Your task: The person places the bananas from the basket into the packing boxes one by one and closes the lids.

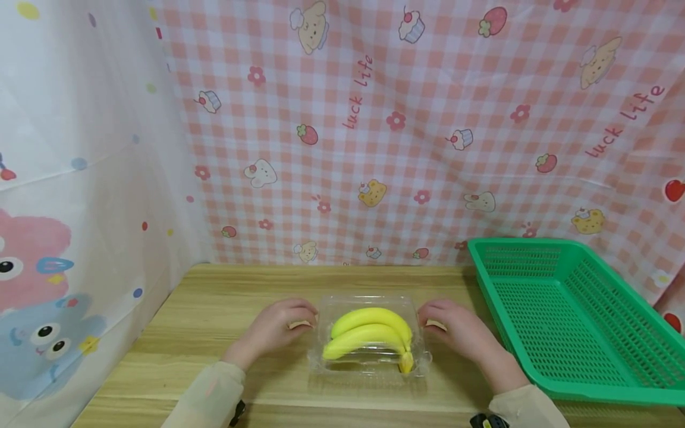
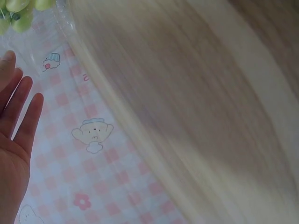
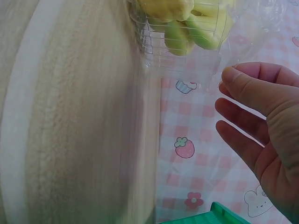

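Yellow bananas (image 1: 369, 333) lie in a clear plastic box (image 1: 369, 371) on the wooden table. At the box's left side, my left hand (image 1: 280, 324) pinches its edge between thumb and fingertips. On the opposite side, my right hand (image 1: 457, 330) does the same. In the right wrist view, thumb and index finger meet at the plastic edge while the other fingers (image 3: 240, 119) reach out loosely. The left wrist view cuts off part of the left hand (image 2: 14, 158); its outer fingers are extended. Pale green rounded shapes (image 2: 18, 14) show behind plastic there.
A green plastic basket (image 1: 559, 386) stands on the right of the wooden table (image 1: 257, 392). Behind the table hangs a pink checked cloth (image 1: 342, 154) with printed figures. A white patterned cloth (image 1: 107, 196) covers the left side.
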The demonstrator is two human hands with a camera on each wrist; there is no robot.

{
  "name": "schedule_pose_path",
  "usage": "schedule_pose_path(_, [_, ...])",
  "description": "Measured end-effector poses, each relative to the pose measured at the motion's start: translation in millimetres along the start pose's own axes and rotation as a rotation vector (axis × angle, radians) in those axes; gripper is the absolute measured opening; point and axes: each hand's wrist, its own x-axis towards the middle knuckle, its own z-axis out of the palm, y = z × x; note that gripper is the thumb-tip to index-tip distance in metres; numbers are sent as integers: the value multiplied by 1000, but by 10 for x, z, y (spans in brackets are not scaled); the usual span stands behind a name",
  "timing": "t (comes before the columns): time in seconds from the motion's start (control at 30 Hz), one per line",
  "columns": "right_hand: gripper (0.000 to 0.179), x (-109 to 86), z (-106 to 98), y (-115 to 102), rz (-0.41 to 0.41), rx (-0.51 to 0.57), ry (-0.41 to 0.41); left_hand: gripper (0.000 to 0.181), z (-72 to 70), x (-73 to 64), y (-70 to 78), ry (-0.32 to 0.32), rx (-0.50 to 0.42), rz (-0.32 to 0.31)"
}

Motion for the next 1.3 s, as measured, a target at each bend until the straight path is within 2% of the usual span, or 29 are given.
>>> schedule_pose_path(0.23, [35, -8, -2, 12, -30, -2, -13, 23, -30, 10, 36, -49, 36, 6])
schedule_pose_path(0.4, [35, -21, 2, 13, -30, -7, -13, 22, -44, 12, 53, -77, 41, -24])
schedule_pose_path(0.7, [31, -35, 0, -1, -27, -33, -34, 24, -48, -3, 54, -91, 70, -11])
schedule_pose_path(0.8, [26, -47, -17, -30, 14, -45, -74, 25, -55, -10, 62, -98, 96, 4])
schedule_pose_path(0.97, [12, -61, -78, -131, 131, -35, -162, 25, -89, -13, 93, -119, 140, 18])
schedule_pose_path(1.13, [9, -73, -132, -232, 227, -10, -198, 25, -129, -14, 161, -169, 162, -34])
schedule_pose_path(1.3, [10, -91, -151, -293, 305, 17, -176, 23, -163, -24, 247, -209, 146, -96])
